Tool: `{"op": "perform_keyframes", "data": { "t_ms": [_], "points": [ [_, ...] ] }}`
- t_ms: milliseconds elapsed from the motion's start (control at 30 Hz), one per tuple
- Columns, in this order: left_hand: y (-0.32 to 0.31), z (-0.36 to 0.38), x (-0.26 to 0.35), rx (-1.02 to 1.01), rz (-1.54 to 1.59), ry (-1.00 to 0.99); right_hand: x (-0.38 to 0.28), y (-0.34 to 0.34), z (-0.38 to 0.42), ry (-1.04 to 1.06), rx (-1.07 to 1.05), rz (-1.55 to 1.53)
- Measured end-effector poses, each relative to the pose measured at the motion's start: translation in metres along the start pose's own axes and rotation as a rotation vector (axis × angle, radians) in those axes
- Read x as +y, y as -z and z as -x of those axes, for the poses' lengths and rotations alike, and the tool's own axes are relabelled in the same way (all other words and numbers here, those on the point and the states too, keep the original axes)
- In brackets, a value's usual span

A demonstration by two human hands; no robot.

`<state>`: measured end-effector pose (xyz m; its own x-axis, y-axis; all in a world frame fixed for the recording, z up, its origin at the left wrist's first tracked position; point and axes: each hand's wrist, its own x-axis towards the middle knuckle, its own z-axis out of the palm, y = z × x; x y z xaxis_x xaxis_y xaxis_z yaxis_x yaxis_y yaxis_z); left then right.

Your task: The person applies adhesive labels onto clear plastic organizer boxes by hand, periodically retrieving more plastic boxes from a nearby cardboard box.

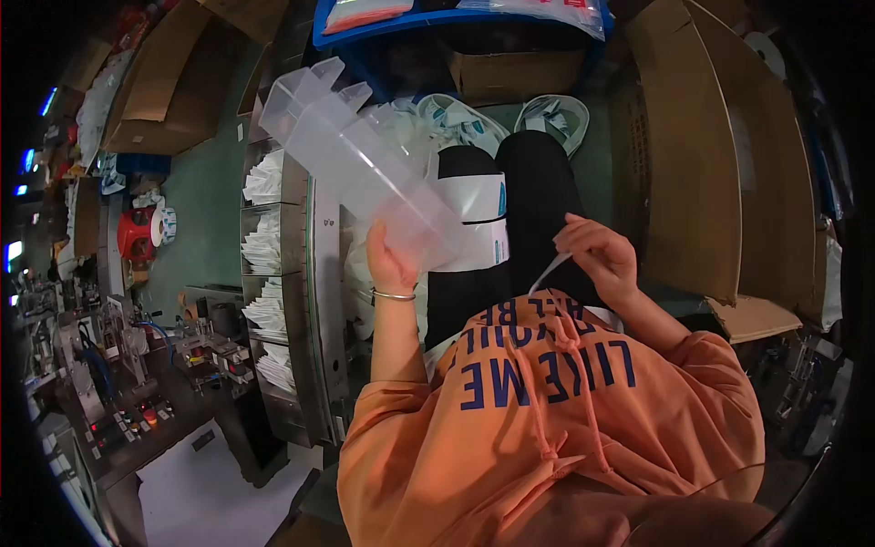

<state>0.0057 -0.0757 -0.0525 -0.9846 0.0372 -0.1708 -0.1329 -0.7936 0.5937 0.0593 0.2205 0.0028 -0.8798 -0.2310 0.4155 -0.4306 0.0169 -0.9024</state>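
My left hand (394, 260) is wrapped round the lower end of a translucent plastic container (351, 150), which is long and tilts up to the left. My right hand (597, 255) pinches a thin whitish strip (550, 271) that hangs down towards the orange top. White packets with blue print (474, 210), crossed by a dark band, lie on my left thigh, partly behind the container.
A rack (273, 237) with stacks of white packets stands at left. Ahead is a blue bin (456, 20), with shoes (554, 118) below it. Large cardboard boxes (674, 137) stand at right. Machinery (128, 356) fills the lower left.
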Motion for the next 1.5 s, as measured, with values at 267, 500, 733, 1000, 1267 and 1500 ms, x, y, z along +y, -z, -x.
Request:
{"op": "perform_keyframes", "data": {
  "t_ms": [267,500,733,1000,1267,1500],
  "points": [
    [-0.084,-0.003,-0.007,-0.045,-0.453,-0.155,0.006,-0.066,-0.058,-0.064,0.213,-0.055],
    [-0.087,-0.001,-0.015,0.052,-0.308,-0.003,0.015,-0.077,-0.075,0.159,0.186,0.34],
    [-0.081,-0.002,-0.021,0.074,-0.323,0.001,0.018,-0.08,-0.073,0.189,0.148,0.468],
    [-0.079,-0.001,-0.024,0.087,-0.319,0.008,0.019,-0.08,-0.072,0.211,0.152,0.53],
    [-0.064,0.016,-0.018,0.066,-0.348,-0.033,0.011,-0.101,-0.058,0.213,0.149,0.608],
    [0.029,0.147,-0.012,0.02,-0.291,-0.036,-0.016,-0.172,0.07,0.152,0.471,0.875]
  ]
}}
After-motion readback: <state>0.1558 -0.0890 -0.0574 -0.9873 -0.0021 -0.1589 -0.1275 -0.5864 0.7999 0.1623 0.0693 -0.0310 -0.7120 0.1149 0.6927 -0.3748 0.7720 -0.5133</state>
